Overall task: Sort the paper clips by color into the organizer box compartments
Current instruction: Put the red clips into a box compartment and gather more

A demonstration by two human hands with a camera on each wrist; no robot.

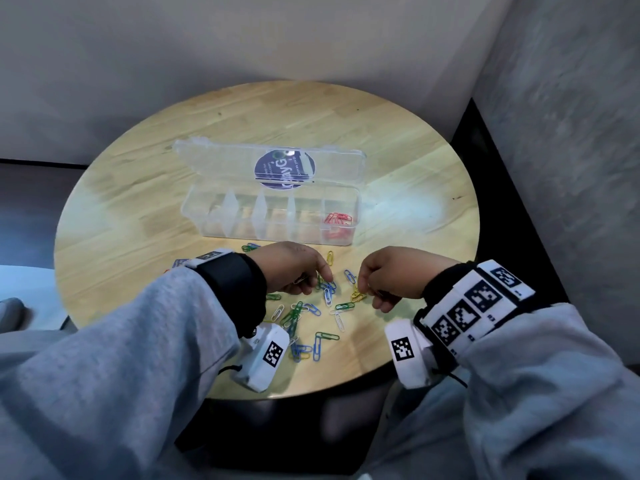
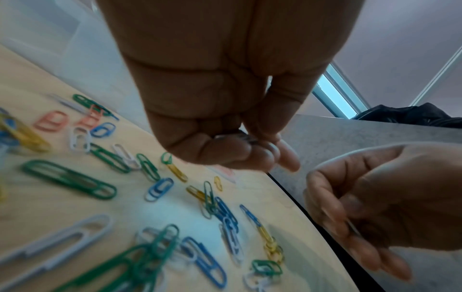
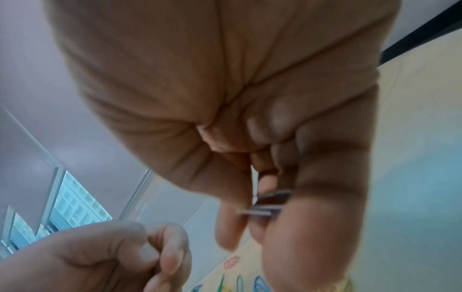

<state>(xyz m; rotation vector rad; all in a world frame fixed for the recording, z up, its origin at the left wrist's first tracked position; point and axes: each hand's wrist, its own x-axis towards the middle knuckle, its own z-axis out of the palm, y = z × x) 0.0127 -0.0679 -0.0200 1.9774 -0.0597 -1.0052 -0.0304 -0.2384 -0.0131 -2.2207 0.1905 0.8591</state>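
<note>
A clear organizer box (image 1: 214, 216) stands open on the round wooden table (image 1: 138, 202), its lid (image 1: 221, 161) laid back. Red clips (image 1: 337, 219) fill its rightmost compartment; the other compartments look bare. Loose green, blue, white and yellow paper clips (image 1: 304, 313) lie scattered in front of the box. My left hand (image 1: 323, 277) hovers over them with fingers curled round a small dark clip (image 2: 237, 136). My right hand (image 1: 363, 289) is just right of it, above some yellow clips (image 1: 358, 296), and pinches a pale clip (image 3: 260, 212) between thumb and forefinger.
A few salmon-red clips (image 2: 52, 120) lie among the loose ones at the left of the pile. The table's dark rim (image 1: 491, 237) runs close to a grey wall (image 1: 571, 168) on the right. A single yellow clip (image 1: 330, 258) lies between the hands and the box.
</note>
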